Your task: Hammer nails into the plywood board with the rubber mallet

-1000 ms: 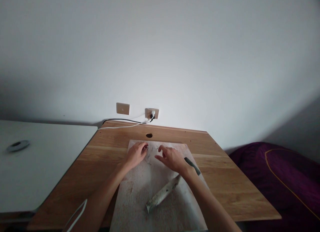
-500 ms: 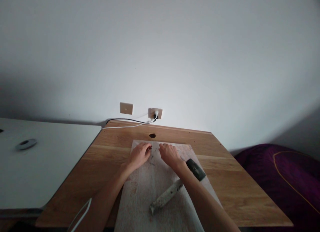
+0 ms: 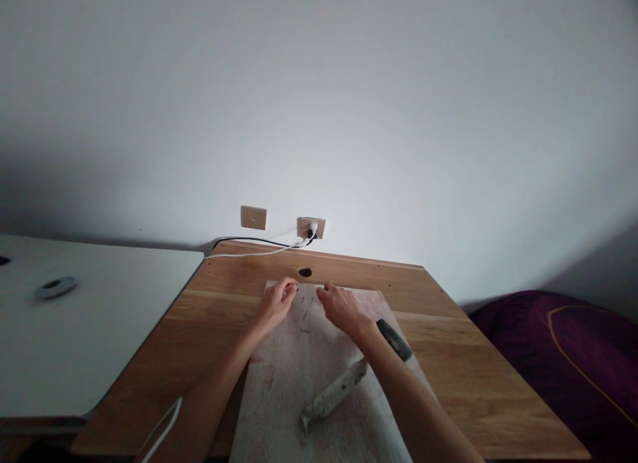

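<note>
My left hand [image 3: 277, 303] and my right hand [image 3: 341, 306] rest close together at the far end of a pale stained sheet [image 3: 294, 376] spread on a wooden desk [image 3: 219, 323]. The left fingers are curled into a pinch; what they hold is too small to make out. The right fingers are bent down onto the sheet. Small dark bits [image 3: 305, 315] lie between the two hands. A pale, dirty stick-like piece [image 3: 335, 394] lies on the sheet under my right forearm. A dark handle [image 3: 393, 339] lies to the right of that forearm.
A cable hole [image 3: 305, 272] sits at the desk's back edge. Black and white cables [image 3: 249, 245] run to a wall socket [image 3: 311, 227] beside a switch plate [image 3: 254, 217]. A white table [image 3: 74, 317] with a grey ring [image 3: 55, 287] stands left. Purple fabric [image 3: 558, 343] lies right.
Both hands have moved farther up the sheet toward the desk's back edge. The right hand's fingers, spread a second ago, have drawn together and bent down.
</note>
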A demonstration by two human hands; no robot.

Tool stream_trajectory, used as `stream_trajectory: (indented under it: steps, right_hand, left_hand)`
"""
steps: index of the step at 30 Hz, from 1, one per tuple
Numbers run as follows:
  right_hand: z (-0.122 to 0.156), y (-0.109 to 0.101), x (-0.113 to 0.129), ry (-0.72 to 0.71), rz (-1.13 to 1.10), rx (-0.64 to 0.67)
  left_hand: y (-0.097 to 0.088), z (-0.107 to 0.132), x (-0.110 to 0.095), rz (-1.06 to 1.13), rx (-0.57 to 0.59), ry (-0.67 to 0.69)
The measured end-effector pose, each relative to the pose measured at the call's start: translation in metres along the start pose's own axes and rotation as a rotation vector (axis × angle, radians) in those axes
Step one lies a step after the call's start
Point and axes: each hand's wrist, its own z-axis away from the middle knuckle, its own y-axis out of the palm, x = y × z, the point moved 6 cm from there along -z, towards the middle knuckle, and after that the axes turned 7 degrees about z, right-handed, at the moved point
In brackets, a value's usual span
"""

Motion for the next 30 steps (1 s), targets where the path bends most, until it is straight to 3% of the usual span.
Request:
stream_trajectory:
  steps: [5,13,16,21,23,30]
  right_hand:
    - [0.004,-0.014,-0.004,0.002,-0.061,-0.053]
    - [0.043,-0.061,-0.032,0.123,-0.143,-0.256]
    - [0.060,-0.054,-0.029,0.121,-0.173,-0.337]
    - [0.074,-0.006,-0.006,-0.099,-0.200,-0.088]
    - [0.074,-0.001,-0.014,-0.024,-0.191,-0.058]
    - [0.056,-0.016,-0.065,0.249,-0.055,-0.039]
  left_hand:
    - [0.002,0.001,-0.002,0.012,-0.001,0.005]
    - [0.005,0.000,0.005,0.037,-0.010,0.003]
    - [0.005,0.001,0.005,0.045,-0.009,-0.001]
    - [0.004,0.003,-0.003,0.033,0.020,-0.009]
    - [0.004,0.004,-0.006,0.022,0.042,-0.003]
    - [0.007,0.004,-0.009,-0.018,0.092,0.028]
